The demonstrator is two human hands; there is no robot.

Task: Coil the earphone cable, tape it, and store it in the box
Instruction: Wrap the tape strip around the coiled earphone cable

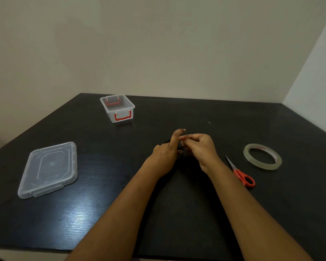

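Two hands meet in the middle of a black bench. The left hand has one finger pointing straight up. Its other fingers are tucked low, and I cannot tell if they hold anything. The right hand is right beside it, touching it. Its fingers are curled, and they pinch a bit of tape next to the left hand's raised finger. The bit is tiny and pale, so it is hard to be sure about it.

The earphone cable is a small dark lump tucked between the two hands. It is black like the bench, so most of it is hard to see. I cannot tell how it is wound.

The box sits far past the left hand, off to its left side. It is clear with red handles, and it is open. The lid lies flat well to the left of the left hand, closer to the person than the box is.

The scissors with red handles lie just to the right of the right wrist. The tape roll lies flat a bit farther right, past the scissors.
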